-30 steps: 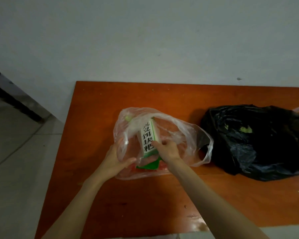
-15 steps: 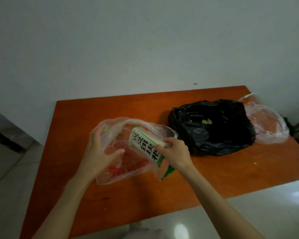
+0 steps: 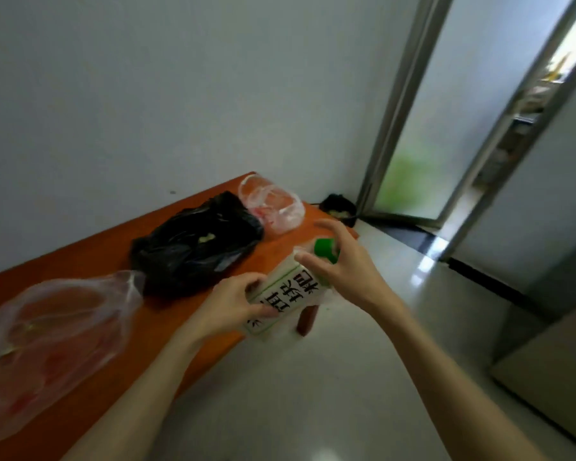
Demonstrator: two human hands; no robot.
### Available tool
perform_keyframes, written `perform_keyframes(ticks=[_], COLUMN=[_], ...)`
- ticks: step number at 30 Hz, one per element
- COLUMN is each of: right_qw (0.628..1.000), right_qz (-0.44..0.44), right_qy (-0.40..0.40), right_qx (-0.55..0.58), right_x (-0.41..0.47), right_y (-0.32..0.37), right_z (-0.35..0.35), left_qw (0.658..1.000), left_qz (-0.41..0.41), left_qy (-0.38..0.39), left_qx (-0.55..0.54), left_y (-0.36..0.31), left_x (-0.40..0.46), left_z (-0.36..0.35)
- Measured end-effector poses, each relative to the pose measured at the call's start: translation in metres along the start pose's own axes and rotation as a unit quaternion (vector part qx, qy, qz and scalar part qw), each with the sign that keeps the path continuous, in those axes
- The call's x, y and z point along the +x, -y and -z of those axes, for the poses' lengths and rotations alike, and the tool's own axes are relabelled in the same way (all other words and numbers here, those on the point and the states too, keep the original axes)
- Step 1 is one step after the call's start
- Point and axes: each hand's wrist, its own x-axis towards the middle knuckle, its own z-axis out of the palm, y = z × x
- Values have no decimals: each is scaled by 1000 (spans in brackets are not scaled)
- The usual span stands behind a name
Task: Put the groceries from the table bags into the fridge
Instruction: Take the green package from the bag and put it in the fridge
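Note:
A white and green food packet (image 3: 288, 291) with large black characters is held in the air past the table's right end. My left hand (image 3: 233, 306) grips its lower end. My right hand (image 3: 341, 266) holds its upper, green end. On the orange table (image 3: 281, 252) lie three bags: a clear plastic bag (image 3: 54, 331) with red items at the left, a black bag (image 3: 197, 242) in the middle, and a second clear bag (image 3: 271, 207) at the far end. A grey fridge (image 3: 552, 331) stands at the right edge of view.
A glossy white floor (image 3: 340, 387) spreads right of the table. A metal-framed glass door (image 3: 423, 134) stands in the corner, with a dark object (image 3: 338, 206) on the floor beside it. A plain white wall runs behind the table.
The packet has come out of the clear bag and moved right, off the table. My left hand let go of the bag and now holds the packet too. The view swung right.

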Motion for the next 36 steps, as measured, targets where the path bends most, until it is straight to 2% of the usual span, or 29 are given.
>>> perform_keyframes(ticks=[5, 8, 11, 15, 20, 23, 25, 30, 33, 36], right_qw=[974, 962, 953, 936, 901, 874, 849, 783, 769, 770], right_qz=[-77, -169, -235, -235, -241, -215, -200, -167, -163, -164], right_qy=[-194, -204, -187, -228, -344, -419, -474, -588, -613, -613], right_qx=[-89, -64, 27, 129, 109, 118, 122, 113, 85, 69], right_x=[-59, -101, -132, -153, -167, -181, -193, -223, -240, -249], right_y=[-72, -120, -153, -186, -236, -260, -274, -310, -335, -369], right_z=[114, 162, 200, 264, 370, 433, 475, 581, 650, 716], left_qw=[981, 963, 943, 924, 898, 876, 871, 848, 825, 814], left_qz=[10, -8, -36, -84, -177, -254, -309, -475, -542, -569], left_qy=[66, 104, 152, 215, 280, 316, 311, 210, 145, 113], left_qx=[-183, -249, -295, -305, -289, -261, -220, -107, -68, -23], left_y=[-85, -148, -213, -291, -397, -465, -511, -602, -647, -690], left_x=[50, 82, 109, 141, 182, 209, 223, 256, 283, 301], left_z=[-98, -149, -204, -282, -364, -400, -423, -479, -520, -564])
